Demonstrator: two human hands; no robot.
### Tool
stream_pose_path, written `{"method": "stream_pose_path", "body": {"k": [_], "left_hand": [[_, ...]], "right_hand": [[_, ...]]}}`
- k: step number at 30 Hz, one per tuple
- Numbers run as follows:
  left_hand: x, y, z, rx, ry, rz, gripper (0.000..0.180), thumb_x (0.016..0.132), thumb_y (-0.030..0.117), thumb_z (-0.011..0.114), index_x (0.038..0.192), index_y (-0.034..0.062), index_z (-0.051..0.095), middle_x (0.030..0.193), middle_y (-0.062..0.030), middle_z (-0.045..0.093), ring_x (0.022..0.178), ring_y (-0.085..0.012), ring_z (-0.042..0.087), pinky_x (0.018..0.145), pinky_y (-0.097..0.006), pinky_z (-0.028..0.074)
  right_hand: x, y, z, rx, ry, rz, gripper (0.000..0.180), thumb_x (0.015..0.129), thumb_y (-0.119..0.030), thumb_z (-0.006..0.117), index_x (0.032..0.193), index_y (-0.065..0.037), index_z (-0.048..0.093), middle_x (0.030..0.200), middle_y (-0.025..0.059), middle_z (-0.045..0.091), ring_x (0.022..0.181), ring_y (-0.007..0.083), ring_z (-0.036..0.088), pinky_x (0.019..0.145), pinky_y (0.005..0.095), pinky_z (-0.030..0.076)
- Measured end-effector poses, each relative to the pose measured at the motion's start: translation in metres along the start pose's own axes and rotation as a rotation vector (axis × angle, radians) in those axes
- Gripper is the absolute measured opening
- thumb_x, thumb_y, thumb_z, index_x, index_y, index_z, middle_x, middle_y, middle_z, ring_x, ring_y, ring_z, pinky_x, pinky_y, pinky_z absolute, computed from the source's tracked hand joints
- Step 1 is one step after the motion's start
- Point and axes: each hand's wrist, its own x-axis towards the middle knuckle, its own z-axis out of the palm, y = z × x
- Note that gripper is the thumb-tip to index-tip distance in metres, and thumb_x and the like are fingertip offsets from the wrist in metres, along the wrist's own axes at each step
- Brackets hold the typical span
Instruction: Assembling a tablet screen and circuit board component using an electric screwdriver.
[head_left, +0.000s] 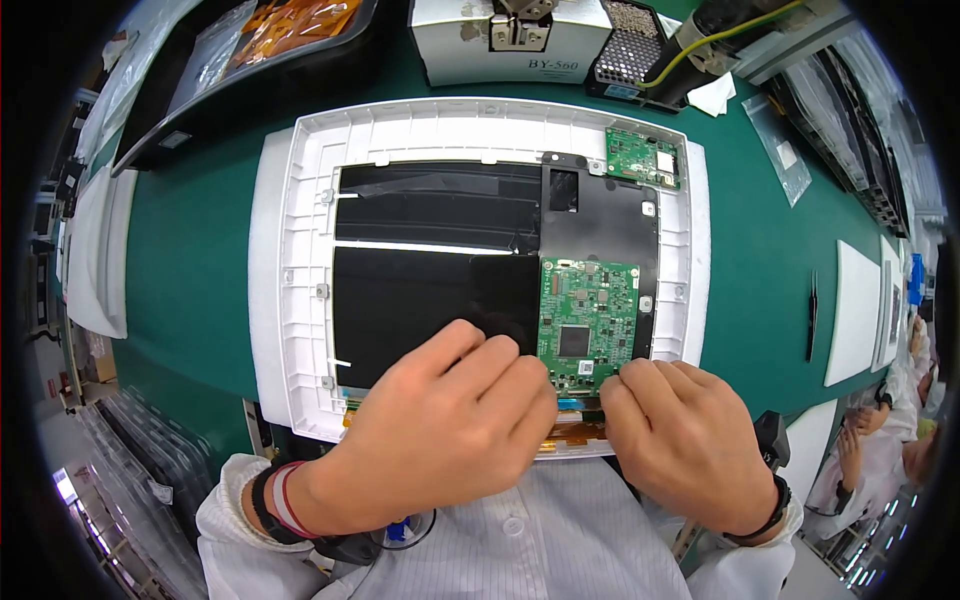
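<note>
Both hands (560, 420) on green circuit board (588, 325)

1. We see a white machine (510, 40) at the far edge of the green mat (200, 270).
2. We see a black tray (250, 70) with orange strips at the far left.
3. We see black tweezers (812, 315) beside a white panel (853, 310) at the right.
</note>
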Motion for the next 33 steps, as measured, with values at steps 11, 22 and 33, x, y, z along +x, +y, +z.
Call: {"method": "stream_pose_path", "body": {"k": [11,22,33], "left_hand": [[-0.018,-0.008,-0.004,-0.139,0.117,-0.137,0.024,0.07,0.011,0.073,0.093,0.004,0.073,0.09,-0.0046,0.067,0.078,-0.019,0.063,0.073,-0.034,0.051],[-0.026,-0.012,-0.003,-0.18,0.151,-0.177,0.019,0.073,0.009,0.074,0.092,0.0043,0.073,0.087,-0.0054,0.067,0.078,-0.0197,0.065,0.075,-0.036,0.053],[-0.03,-0.02,-0.002,-0.215,0.215,-0.193,0.016,0.074,0.007,0.077,0.089,0.0038,0.073,0.085,-0.0052,0.067,0.076,-0.0207,0.064,0.072,-0.036,0.051]], "right_hand": [[0.008,0.0,-0.008,-0.062,-0.092,-0.086,0.015,0.069,-0.007,0.068,0.078,0.0,0.059,0.071,0.004,0.045,0.064,0.0164,0.056,0.054,0.0298,0.045],[0.002,-0.007,0.0,-0.215,-0.047,-0.147,0.022,0.068,-0.005,0.068,0.086,0.007,0.064,0.081,0.0124,0.058,0.065,0.0184,0.057,0.056,0.0275,0.046],[0.011,-0.01,-0.001,-0.034,-0.008,-0.119,0.023,0.07,-0.005,0.07,0.09,0.004,0.064,0.081,0.0082,0.056,0.068,0.0176,0.06,0.057,0.0287,0.049]]}}
